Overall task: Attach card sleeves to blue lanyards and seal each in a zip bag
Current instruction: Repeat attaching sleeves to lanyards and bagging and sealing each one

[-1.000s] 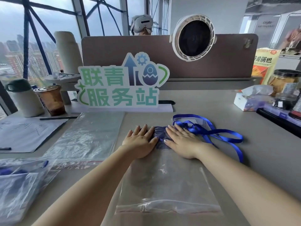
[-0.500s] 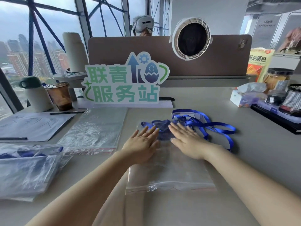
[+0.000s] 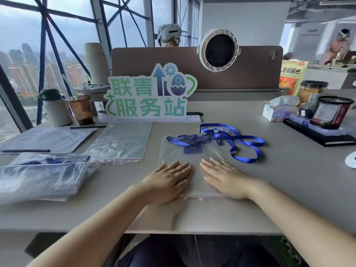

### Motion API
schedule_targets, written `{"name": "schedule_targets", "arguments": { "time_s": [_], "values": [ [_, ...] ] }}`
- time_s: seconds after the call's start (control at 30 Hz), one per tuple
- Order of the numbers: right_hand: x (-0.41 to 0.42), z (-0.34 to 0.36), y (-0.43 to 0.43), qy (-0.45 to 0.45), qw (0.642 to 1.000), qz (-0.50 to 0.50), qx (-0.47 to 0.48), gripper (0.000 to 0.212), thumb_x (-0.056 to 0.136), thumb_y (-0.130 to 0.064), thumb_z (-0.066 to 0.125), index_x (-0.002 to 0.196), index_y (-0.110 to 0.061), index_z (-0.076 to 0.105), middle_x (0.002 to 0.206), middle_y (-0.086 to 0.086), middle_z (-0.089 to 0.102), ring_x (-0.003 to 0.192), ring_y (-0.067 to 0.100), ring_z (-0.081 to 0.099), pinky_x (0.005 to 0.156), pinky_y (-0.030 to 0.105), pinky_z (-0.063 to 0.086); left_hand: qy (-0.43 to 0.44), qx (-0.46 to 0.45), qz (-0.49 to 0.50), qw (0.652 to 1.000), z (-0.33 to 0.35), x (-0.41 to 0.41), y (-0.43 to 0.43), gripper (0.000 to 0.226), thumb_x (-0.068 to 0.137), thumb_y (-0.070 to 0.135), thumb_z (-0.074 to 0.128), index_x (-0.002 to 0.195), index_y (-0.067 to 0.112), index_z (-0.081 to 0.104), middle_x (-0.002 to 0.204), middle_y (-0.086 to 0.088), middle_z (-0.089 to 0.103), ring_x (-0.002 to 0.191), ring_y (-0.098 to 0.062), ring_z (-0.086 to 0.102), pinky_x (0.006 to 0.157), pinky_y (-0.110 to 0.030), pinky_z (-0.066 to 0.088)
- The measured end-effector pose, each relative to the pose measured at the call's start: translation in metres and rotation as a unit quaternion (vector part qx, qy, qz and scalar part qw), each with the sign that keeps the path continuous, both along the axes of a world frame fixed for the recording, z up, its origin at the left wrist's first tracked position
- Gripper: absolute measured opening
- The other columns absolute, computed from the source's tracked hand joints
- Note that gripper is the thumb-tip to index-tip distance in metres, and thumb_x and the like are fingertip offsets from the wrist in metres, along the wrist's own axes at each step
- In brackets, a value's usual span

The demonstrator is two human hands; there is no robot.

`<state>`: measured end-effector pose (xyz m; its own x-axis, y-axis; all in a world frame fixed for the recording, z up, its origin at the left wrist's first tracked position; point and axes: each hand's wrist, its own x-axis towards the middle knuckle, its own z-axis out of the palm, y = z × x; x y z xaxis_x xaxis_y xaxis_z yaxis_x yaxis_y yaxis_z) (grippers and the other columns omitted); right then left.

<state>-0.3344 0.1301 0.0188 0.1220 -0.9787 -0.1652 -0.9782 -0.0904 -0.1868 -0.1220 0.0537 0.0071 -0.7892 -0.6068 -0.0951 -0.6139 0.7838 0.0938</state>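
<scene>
Both hands flat, fingers straight, side by side: left hand [image 3: 169, 180] and right hand [image 3: 225, 180] press the near, zip end of the zip bag [image 3: 194, 160]. The bag runs near-to-far on the desk [image 3: 289, 180], blue lanyard [image 3: 185, 140] bunched at its far end. Sign [image 3: 150, 101] behind reads 联青服务站.

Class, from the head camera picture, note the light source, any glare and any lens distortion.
Head view: soft overcast daylight from the windows; pale sheen on the empty zip bags; wide-angle lens tilts the mesh pen cup outward.
</scene>
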Motion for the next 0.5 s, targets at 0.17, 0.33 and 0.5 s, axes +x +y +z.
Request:
{"name": "schedule_targets", "arguments": {
  "time_s": [0.17, 0.33, 0.5],
  "values": [
    [0.003, 0.011, 0.021, -0.081, 0.995, -0.008, -0.053, 0.052, 0.102, -0.038, 0.023, 0.150, -0.028, 0.007, 0.156, -0.017, -0.001, 0.142, -0.001, -0.009, 0.116, 0.022, -0.008, 0.135, -0.024, 0.020, 0.990, 0.007, 0.011, 0.018, 0.050, 0.100, 0.044, 0.022, 0.148, 0.033, 0.019, 0.156, 0.018, 0.011, 0.144, -0.001, 0.004, 0.119, -0.030, 0.001],
    [0.008, -0.011, 0.043, -0.016, 0.994, 0.001, -0.104, 0.049, 0.102, -0.034, 0.025, 0.149, -0.028, 0.015, 0.157, -0.015, 0.009, 0.144, 0.002, -0.001, 0.116, 0.025, -0.006, 0.024, -0.001, -0.007, 1.000, -0.002, 0.021, 0.045, 0.056, 0.096, 0.055, 0.010, 0.149, 0.037, 0.003, 0.155, 0.022, -0.005, 0.141, 0.001, -0.013, 0.118, -0.032, -0.009],
    [0.018, -0.015, 0.066, -0.102, 0.979, 0.032, -0.171, 0.043, 0.101, -0.030, 0.031, 0.145, -0.026, 0.032, 0.152, -0.014, 0.026, 0.141, -0.002, 0.012, 0.115, 0.016, 0.003, 0.127, -0.086, -0.013, 0.988, -0.004, 0.026, 0.068, 0.064, 0.090, 0.060, 0.007, 0.149, 0.036, 0.016, 0.155, 0.020, 0.009, 0.143, 0.001, 0.001, 0.119, -0.029, 0.003]
  ]
}}
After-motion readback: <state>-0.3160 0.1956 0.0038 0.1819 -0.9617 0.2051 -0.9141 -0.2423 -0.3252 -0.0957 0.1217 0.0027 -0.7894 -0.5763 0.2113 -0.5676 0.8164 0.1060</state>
